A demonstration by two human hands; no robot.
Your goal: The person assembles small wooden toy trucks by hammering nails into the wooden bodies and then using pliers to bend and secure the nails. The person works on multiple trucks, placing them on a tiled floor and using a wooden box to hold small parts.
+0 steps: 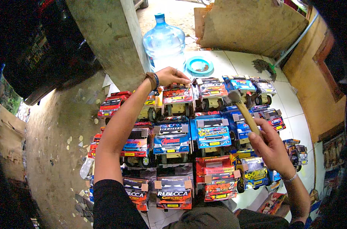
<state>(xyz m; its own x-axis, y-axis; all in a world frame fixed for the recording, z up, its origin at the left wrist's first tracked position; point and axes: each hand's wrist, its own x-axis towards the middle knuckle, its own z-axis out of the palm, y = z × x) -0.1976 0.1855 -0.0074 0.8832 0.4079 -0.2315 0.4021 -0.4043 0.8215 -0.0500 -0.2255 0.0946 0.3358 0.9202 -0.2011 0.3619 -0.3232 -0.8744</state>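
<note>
Several toy trucks in red, blue and orange stand in rows on the white tiled floor before me. My left hand (172, 77) reaches to the back row, its fingertips pinched together at the top corner of an orange-red toy truck (176, 95). Whatever is between those fingers is too small to make out. Raised over the trucks on the right, my right hand (272, 147) is closed round the wooden handle of a hammer (246, 114). The hammer's head hangs above the back rows, near a blue truck (240, 84). Small brown squares sit at the upper corners of many trucks.
Behind the back row stand a large blue water bottle (165, 42) and a light-blue plate (196, 60) holding small brown bits. A concrete pillar (108, 34) rises at the left. Boards (253, 28) lean at the back right, beside a green-ended brush (265, 68).
</note>
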